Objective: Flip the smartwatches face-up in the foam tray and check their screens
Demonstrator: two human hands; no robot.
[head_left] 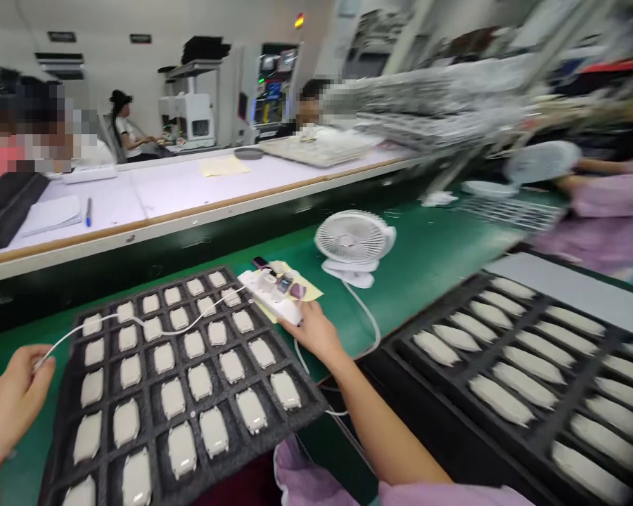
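Observation:
My left hand [18,393] is closed on a thin white cable [92,320], pinched between thumb and fingers. From there the cable runs loosely across a black foam tray [108,372] to a white power strip [274,301]. The foam tray holds rows of small pale rectangular cases [173,398] in its compartments. At the near end of the power strip, my right hand [316,332] has its fingers closed around the strip's edge. Plugs and a small dark device [284,282] sit on the strip, above a yellow paper [310,289].
A white clip fan [351,242] stands on the green table [416,242], its cord trailing toward the front. To the right lies another black tray [538,302] with long pale pieces. A raised bench [163,186] runs behind; a co-worker's pink sleeve [612,193] shows at right.

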